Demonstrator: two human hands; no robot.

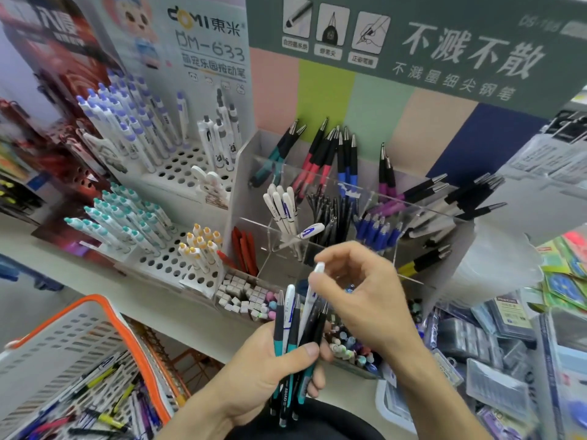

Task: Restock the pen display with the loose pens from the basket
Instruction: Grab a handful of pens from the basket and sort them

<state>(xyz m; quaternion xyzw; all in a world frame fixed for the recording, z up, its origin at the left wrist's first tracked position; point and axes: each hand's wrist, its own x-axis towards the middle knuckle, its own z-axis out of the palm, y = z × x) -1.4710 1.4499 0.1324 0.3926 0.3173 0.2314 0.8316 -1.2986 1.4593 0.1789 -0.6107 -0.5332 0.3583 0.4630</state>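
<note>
bare forearms (438, 385) — no sleeves

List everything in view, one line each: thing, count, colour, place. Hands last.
Basket: one, white with orange rim, lower left, loose pens inside.
Clear divided pen display: one, centre shelf, holding black, red, blue, purple and white pens.
White peg racks: two, left, holding purple-, teal- and yellow-capped pens.
Green sign: one, top right.
Eraser tray: one, centre shelf edge.
Pen bundle: several, teal, black, white, in left hand.
White pen: one, in right fingers.
Left hand: grips bundle.
Right hand: pinches white pen.
</note>
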